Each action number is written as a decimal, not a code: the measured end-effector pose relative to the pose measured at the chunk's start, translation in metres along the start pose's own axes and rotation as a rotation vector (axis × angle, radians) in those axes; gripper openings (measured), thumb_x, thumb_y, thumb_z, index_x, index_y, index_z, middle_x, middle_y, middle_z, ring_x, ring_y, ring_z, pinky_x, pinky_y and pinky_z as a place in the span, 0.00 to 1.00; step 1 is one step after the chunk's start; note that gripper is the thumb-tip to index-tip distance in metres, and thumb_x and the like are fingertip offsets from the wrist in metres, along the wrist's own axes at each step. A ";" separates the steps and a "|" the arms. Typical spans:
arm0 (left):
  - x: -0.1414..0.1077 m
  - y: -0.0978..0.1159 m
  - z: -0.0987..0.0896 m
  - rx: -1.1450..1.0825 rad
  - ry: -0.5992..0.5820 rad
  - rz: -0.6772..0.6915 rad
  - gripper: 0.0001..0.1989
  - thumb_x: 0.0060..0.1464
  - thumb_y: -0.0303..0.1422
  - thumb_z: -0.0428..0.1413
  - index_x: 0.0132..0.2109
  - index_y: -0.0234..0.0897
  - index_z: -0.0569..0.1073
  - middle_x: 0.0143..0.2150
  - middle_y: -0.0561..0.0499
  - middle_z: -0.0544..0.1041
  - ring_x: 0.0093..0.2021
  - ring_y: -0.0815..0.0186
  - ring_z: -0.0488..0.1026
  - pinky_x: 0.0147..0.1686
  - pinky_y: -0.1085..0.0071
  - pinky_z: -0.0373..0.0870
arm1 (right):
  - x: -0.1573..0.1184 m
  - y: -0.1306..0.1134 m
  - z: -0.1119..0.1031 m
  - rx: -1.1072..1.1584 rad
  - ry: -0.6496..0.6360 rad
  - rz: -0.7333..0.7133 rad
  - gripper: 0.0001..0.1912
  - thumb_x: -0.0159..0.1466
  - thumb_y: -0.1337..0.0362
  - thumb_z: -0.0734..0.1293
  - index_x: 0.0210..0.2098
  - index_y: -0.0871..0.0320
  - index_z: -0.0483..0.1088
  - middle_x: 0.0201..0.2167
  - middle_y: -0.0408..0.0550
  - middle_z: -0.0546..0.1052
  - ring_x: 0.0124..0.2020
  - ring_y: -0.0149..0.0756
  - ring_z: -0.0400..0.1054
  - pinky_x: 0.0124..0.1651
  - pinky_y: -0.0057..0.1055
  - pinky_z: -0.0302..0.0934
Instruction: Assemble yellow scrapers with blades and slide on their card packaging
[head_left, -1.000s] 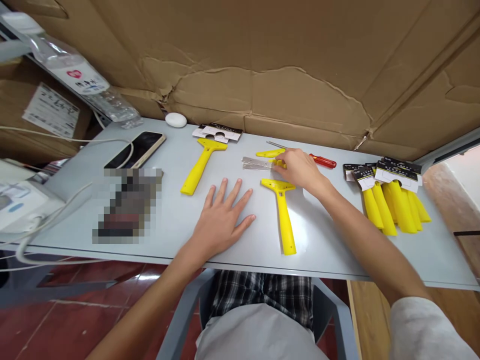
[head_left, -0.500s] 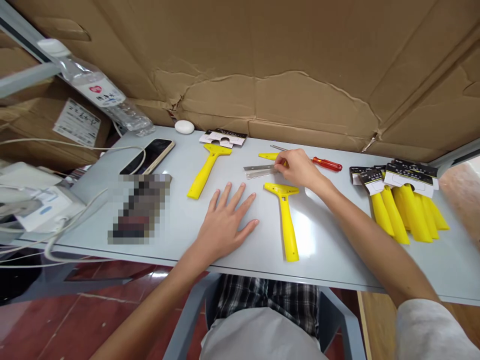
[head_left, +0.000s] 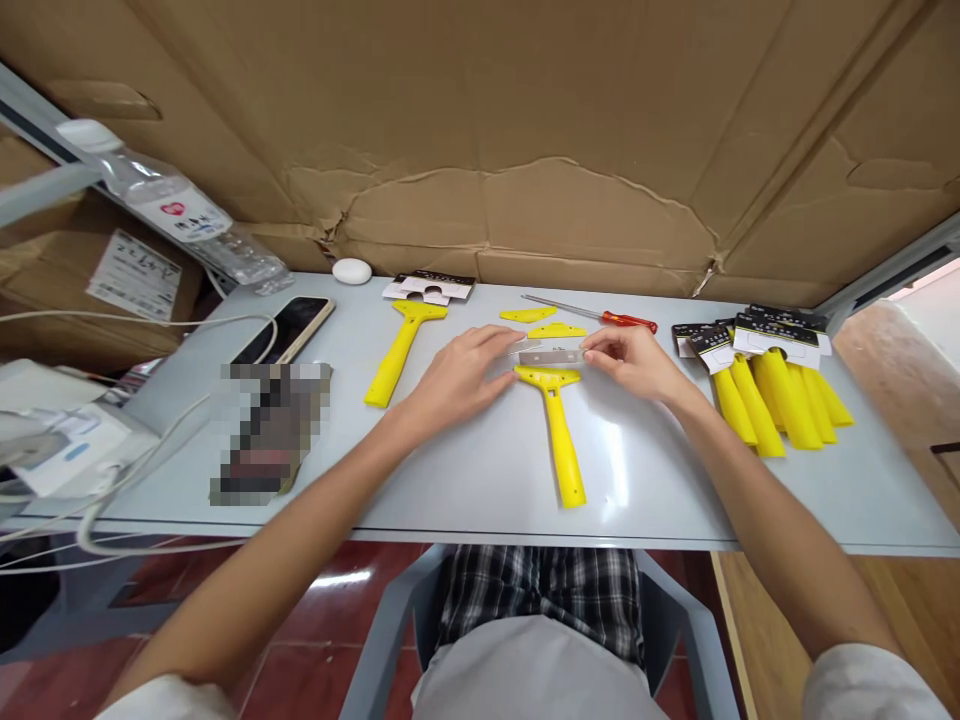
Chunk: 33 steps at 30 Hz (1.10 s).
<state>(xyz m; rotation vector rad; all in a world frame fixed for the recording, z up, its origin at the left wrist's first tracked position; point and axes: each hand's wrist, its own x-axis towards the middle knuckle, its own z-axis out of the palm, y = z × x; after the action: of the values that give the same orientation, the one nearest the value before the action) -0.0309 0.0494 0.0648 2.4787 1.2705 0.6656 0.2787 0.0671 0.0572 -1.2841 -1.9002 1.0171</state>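
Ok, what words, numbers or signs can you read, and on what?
No word or number reads clearly.
Red heart sign: on the bottle label; characters beside it too blurred.
Carton label: too blurred.
Right header cards, back header cards: print too small.
Metal blade: any marking too small.

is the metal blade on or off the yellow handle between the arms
Off: the right hand holds the metal blade just beyond the head of the yellow handle.
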 end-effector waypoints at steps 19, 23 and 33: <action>-0.001 -0.030 0.027 -0.268 0.013 -0.029 0.19 0.67 0.41 0.63 0.60 0.42 0.83 0.52 0.46 0.85 0.43 0.61 0.80 0.52 0.61 0.79 | -0.004 0.011 0.019 0.014 0.055 0.074 0.14 0.65 0.54 0.71 0.43 0.58 0.79 0.33 0.48 0.82 0.30 0.35 0.71 0.37 0.34 0.65; -0.002 -0.031 0.026 -0.307 0.022 -0.028 0.17 0.67 0.43 0.63 0.56 0.40 0.85 0.51 0.45 0.85 0.43 0.62 0.81 0.50 0.61 0.80 | -0.010 0.002 0.021 -0.129 0.034 -0.007 0.15 0.68 0.60 0.68 0.51 0.58 0.78 0.31 0.43 0.81 0.29 0.34 0.69 0.38 0.33 0.64; -0.001 -0.026 0.029 -0.325 0.023 -0.057 0.18 0.68 0.46 0.62 0.55 0.40 0.86 0.52 0.44 0.86 0.48 0.57 0.82 0.52 0.60 0.79 | -0.015 0.003 0.023 -0.387 -0.018 -0.162 0.14 0.73 0.66 0.63 0.49 0.56 0.81 0.38 0.48 0.83 0.34 0.36 0.72 0.42 0.32 0.62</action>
<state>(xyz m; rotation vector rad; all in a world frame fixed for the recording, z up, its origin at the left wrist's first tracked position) -0.0345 0.0622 0.0280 2.1699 1.1333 0.8160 0.2660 0.0477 0.0417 -1.3012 -2.2494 0.5981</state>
